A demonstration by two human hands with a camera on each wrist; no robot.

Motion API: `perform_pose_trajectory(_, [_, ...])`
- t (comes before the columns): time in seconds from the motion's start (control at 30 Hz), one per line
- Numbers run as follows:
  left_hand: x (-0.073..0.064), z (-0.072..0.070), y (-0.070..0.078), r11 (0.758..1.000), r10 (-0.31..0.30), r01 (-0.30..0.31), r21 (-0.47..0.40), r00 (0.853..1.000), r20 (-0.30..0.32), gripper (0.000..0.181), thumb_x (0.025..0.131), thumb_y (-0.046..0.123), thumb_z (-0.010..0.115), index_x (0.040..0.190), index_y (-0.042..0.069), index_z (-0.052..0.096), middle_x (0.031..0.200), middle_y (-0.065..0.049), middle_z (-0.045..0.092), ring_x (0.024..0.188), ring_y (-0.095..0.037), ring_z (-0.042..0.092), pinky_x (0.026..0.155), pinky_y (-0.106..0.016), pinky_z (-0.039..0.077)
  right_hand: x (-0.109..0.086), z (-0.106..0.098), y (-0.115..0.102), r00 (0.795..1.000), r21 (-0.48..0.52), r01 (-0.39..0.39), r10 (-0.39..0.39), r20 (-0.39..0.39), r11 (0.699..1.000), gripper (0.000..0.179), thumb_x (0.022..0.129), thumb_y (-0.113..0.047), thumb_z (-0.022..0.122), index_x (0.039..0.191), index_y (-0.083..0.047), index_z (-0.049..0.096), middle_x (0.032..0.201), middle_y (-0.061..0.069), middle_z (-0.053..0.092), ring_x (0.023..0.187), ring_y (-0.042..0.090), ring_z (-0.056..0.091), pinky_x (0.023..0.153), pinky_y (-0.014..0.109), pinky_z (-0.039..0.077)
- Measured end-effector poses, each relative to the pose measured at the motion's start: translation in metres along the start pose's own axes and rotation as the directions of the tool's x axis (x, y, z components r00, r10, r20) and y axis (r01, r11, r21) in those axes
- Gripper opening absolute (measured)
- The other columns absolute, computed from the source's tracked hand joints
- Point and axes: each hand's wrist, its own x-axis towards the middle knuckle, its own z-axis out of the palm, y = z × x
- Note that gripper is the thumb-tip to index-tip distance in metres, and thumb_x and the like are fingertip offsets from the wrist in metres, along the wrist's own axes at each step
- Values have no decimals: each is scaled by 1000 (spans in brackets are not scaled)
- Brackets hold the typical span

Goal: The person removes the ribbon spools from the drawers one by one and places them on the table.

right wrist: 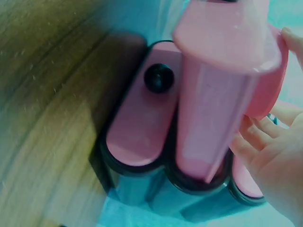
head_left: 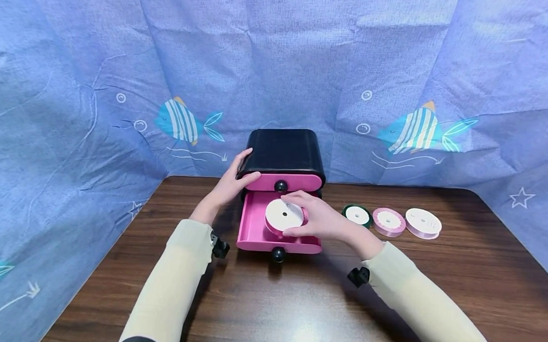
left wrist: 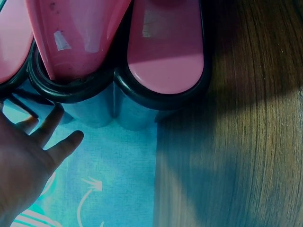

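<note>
A small black cabinet (head_left: 284,148) with pink drawers stands at the table's far side. Its middle drawer (head_left: 253,220) is pulled out, while the drawers above and below it are closed. My left hand (head_left: 228,186) rests against the cabinet's left side, its fingers stretched out and spread, the thumb near the top drawer's front edge. Between thumb and fingers, my right hand (head_left: 319,218) holds a spool of pink ribbon (head_left: 277,211) with a white face, over the pulled-out drawer. In the right wrist view the spool (right wrist: 271,87) is seen beside the drawer, partly hidden behind it.
To the right of the cabinet lie a dark green ribbon spool (head_left: 357,214), a pink ribbon spool (head_left: 381,226) and a white ribbon spool (head_left: 423,225). A blue cloth (head_left: 300,66) with fish prints hangs behind the brown wooden table (head_left: 269,301).
</note>
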Motion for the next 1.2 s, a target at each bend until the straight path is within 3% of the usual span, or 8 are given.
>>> perform_pose_trajectory(0.37, [-3, -3, 13, 999, -35, 36, -34, 999, 35, 76, 95, 24, 63, 156, 22, 17, 158, -8, 20, 139, -26, 29, 111, -44, 26, -31, -24, -4, 993, -60, 75, -81, -86, 995, 74, 71, -27, 88, 134, -3, 57, 129, 10, 55, 111, 23, 55, 88, 44, 49])
perform_pose_trajectory(0.6, [0, -1, 1, 999, -13, 14, -29, 1000, 12, 74, 95, 28, 62, 155, 29, 19, 156, -3, 24, 136, -21, 33, 110, -41, 27, -59, -38, -6, 996, -78, 15, -22, -89, 997, 76, 73, -33, 87, 138, -9, 55, 134, 4, 52, 115, 19, 52, 88, 43, 47])
perform_pose_trajectory(0.77, [0, 1, -2, 1000, 1, -1, -13, 1000, -6, 73, 95, 28, 62, 154, 30, 20, 155, -3, 26, 135, -21, 34, 109, -41, 28, -82, -47, -3, 993, -97, -30, 19, -114, 995, 76, 73, -32, 87, 138, -10, 54, 133, 0, 52, 119, 16, 50, 92, 34, 45])
perform_pose_trajectory(0.97, [0, 1, 1, 1000, -4, 4, -4, 1000, -8, 73, 95, 30, 63, 154, 30, 20, 156, -3, 24, 136, -20, 33, 109, -41, 28, -112, -50, 10, 984, -158, -3, -25, -175, 987, 72, 72, -25, 88, 135, -10, 56, 129, 1, 56, 116, 16, 51, 95, 17, 36])
perform_pose_trajectory(1.2, [0, 1, 0, 1000, -6, 6, 4, 1000, -6, 74, 94, 31, 62, 155, 31, 20, 156, -3, 24, 137, -22, 32, 109, -42, 28, -142, -50, 24, 974, -202, -25, -22, -226, 979, 74, 67, -21, 90, 132, -10, 58, 127, 4, 57, 119, 20, 43, 98, 10, 24])
